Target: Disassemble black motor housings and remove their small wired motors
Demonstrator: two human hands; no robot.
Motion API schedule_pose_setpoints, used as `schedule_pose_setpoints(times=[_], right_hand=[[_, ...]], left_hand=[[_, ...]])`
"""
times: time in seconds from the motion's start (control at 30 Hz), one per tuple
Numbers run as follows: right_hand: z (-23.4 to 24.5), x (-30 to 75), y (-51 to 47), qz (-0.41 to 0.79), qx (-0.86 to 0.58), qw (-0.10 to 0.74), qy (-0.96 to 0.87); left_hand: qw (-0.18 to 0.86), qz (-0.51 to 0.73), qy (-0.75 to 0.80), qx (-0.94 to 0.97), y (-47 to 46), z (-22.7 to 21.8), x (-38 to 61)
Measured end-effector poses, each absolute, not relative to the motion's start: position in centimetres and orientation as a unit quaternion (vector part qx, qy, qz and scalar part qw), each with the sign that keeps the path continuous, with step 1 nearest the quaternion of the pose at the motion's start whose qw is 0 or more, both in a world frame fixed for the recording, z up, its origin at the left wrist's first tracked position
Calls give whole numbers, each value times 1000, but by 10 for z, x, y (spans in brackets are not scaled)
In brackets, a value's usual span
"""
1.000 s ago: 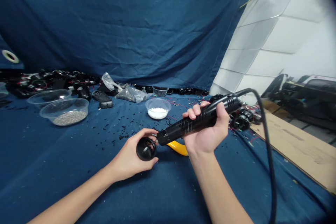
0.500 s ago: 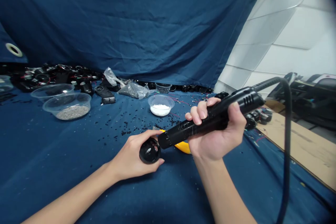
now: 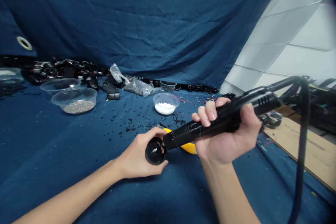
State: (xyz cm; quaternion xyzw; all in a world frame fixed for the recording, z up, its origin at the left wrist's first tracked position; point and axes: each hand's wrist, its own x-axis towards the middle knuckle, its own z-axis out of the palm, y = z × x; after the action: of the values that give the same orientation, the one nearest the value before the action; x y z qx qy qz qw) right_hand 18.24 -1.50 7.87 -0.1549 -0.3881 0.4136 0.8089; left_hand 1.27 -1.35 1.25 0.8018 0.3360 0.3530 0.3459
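My left hand (image 3: 139, 157) rests on the blue cloth and wraps round a small round black part (image 3: 155, 151), its open face turned up. My right hand (image 3: 227, 136) grips a long black corded tool (image 3: 223, 119), held slantwise with its tip down at the round part's rim. The tool's thick black cable (image 3: 301, 140) loops off its back end and drops down at the right. A yellow object (image 3: 189, 147) lies on the cloth just behind the tool's tip, partly hidden.
On the blue cloth (image 3: 65, 154) stand a small cup of white powder (image 3: 166, 103), a clear bowl of grey grains (image 3: 75, 100) and another clear bowl (image 3: 61, 84). Black parts (image 3: 60, 71) and plastic bags (image 3: 138, 85) line the back. Black crumbs are scattered about. Cardboard (image 3: 312, 150) lies at right.
The view has shifted, so both hands sit further right in the frame. The tool's tip stays at the round part, and the cable loop has swung further right.
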Motion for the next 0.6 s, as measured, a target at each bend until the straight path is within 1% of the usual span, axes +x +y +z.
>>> schedule_pose_setpoints(times=[0.23,0.47,0.6], right_hand=[[79,182,-16,421,-135,809,-388],[80,184,-16,410,-129,813,-394],[80,185,-16,405,-127,816,-393]], left_hand=[[411,353,347,766,-11,11,11],[389,414,311,762,-9,8,14],[459,411,322,719,-8,8,16]])
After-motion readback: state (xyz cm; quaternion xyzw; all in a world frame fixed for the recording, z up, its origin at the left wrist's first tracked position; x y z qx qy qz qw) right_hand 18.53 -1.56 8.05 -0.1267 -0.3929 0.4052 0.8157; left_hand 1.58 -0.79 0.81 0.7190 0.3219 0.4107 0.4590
